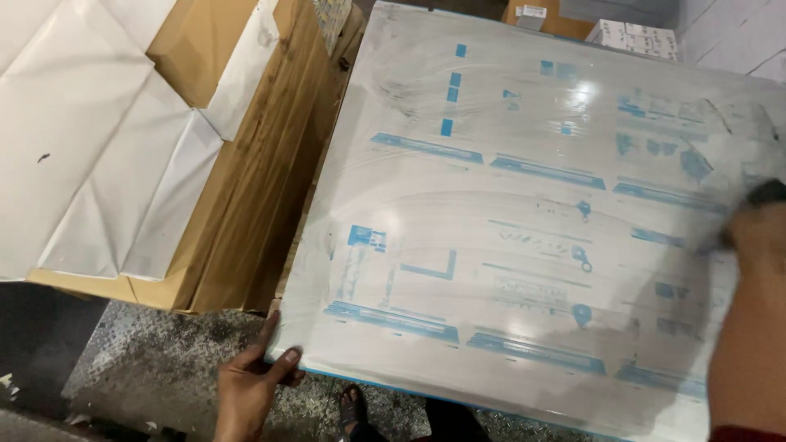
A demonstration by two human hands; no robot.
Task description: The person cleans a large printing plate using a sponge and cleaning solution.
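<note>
A large shiny metal printing plate [524,188] with pale blue printed patterns fills most of the head view, lying tilted. My left hand [254,381] grips its near left corner, thumb on top and fingers underneath. My right hand [757,225] rests on the plate's right side, blurred, apparently pressing a small dark object against the surface; the forearm runs down the right edge of the view.
A stack wrapped in brown paper [254,164] with white sheets [74,139] on top stands to the left of the plate. Cardboard boxes [634,34] sit at the back. Below is grey diamond-plate floor [155,360], where a sandalled foot [352,405] shows.
</note>
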